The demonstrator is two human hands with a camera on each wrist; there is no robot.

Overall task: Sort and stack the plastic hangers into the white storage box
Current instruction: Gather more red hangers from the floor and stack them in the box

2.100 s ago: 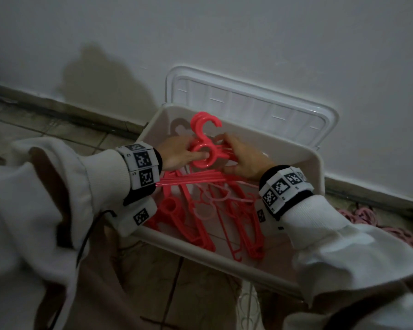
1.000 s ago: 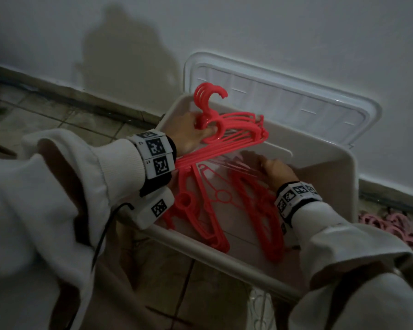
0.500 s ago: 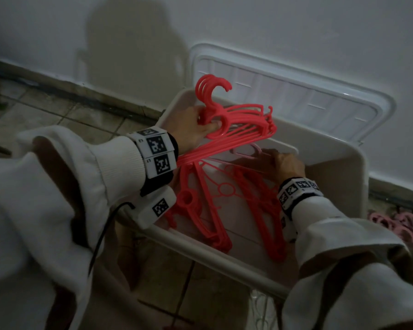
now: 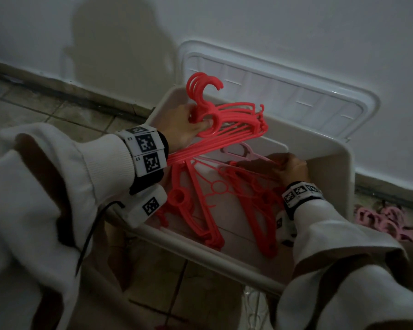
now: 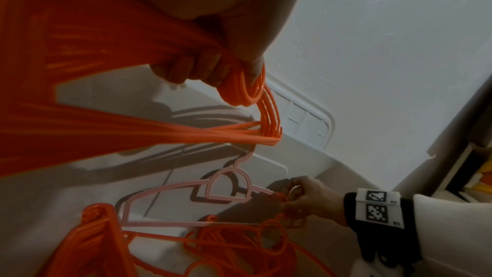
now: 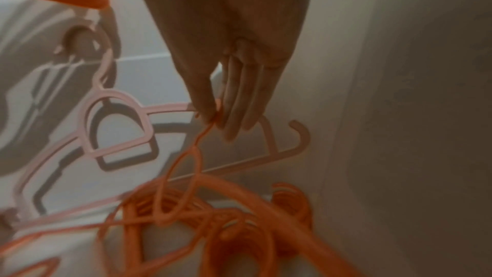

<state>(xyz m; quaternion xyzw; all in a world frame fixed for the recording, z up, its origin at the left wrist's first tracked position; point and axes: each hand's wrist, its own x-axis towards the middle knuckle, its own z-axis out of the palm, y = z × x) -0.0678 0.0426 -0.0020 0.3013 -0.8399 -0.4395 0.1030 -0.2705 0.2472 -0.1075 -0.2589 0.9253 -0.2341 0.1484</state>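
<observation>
right hand (image 4: 290, 167) now pinches pale pink hanger (image 5: 183, 193) | left hand (image 4: 184, 126) grips red bunch (image 4: 227, 120)

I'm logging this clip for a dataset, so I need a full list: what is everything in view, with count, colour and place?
bundle of red hangers: several, exact count unclear, red, held up over the box's left end
loose red hangers: several, red, lying tangled on the box floor
pink hanger: one, pale pink, inside the box against its far wall
white storage box: one, white, on the tiled floor by the wall
lid: one, white, leaning on the wall behind the box
pink hangers on the floor: a heap, pink, right of the box
left hand: grips the bundle near the hooks
right hand: pinches a thin red hanger next to the pink one
</observation>
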